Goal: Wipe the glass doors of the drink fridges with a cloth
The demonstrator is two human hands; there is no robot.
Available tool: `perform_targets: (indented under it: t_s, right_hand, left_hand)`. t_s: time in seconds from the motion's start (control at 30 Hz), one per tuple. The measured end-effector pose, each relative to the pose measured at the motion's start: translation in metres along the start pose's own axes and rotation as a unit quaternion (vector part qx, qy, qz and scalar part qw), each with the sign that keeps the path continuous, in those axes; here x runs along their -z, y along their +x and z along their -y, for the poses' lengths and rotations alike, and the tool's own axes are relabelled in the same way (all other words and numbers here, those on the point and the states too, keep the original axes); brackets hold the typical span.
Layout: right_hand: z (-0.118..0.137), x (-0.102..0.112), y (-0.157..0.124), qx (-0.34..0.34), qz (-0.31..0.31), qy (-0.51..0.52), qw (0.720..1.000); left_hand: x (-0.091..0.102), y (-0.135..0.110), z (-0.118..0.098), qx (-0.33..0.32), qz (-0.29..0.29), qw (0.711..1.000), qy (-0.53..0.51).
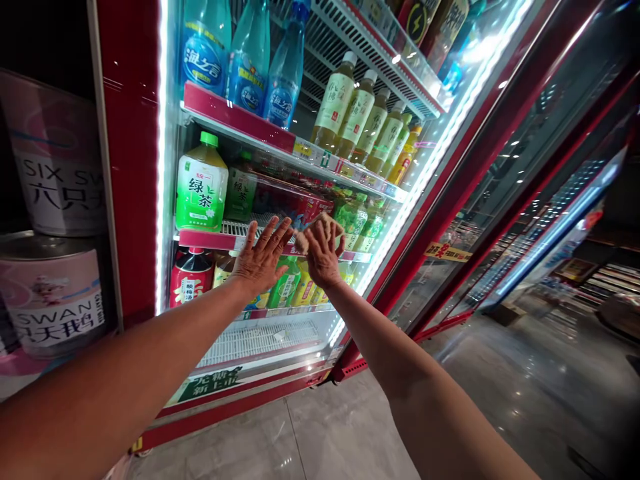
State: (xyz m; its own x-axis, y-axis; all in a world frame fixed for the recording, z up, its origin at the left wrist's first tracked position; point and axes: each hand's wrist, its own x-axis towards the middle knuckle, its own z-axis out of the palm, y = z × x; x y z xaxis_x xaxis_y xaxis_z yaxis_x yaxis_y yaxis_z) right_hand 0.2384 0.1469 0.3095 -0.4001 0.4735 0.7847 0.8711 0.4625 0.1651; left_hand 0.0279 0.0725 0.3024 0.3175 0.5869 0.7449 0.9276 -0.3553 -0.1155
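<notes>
Both my arms reach into a lit drinks fridge. My left hand (263, 253) is open, its fingers spread at the front edge of a middle shelf (215, 239); whether the fingertips touch it I cannot tell. Just right of it my right hand (323, 255) is closed on a crumpled tan cloth (327, 225), held at the same shelf's front. A big green tea bottle (203, 183) stands on this shelf to the left, with a red drinks pack (295, 200) behind my hands. Smaller green bottles (353, 217) stand to the right.
Blue bottles (204, 50) and pale tea bottles (336, 100) line the shelf above. Below my hands are a dark red bottle (191, 277), a green bottle (285, 283) and a wire bottom shelf (260, 340). Cans (53, 293) stand at left; a red-framed glass door (430, 267) is at right.
</notes>
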Motion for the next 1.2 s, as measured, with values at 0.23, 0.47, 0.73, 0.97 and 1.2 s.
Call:
perform_targets:
  t_s: [0.23,0.47,0.73,0.97,1.2]
  right_hand:
    - [-0.003,0.011,0.008,0.016,0.007,0.001,1.0]
    - [0.027,0.0,0.007,0.01,0.008,0.011,1.0]
    - [0.025,0.012,0.02,-0.011,0.002,0.003,1.0]
    - [0.038,0.001,0.007,0.031,0.02,0.002,0.999]
    - [0.044,0.019,0.032,0.01,-0.018,-0.003,1.0]
  left_hand:
    - [0.004,-0.005,0.013,0.008,-0.014,1.0,-0.001]
    - [0.01,-0.012,0.025,0.025,-0.028,0.999,-0.001]
    - [0.014,-0.016,0.028,0.029,-0.016,0.999,0.008]
    - [0.014,-0.019,0.029,0.031,-0.012,0.999,0.009]
    - [0.02,-0.025,0.039,0.031,-0.03,0.999,0.008]
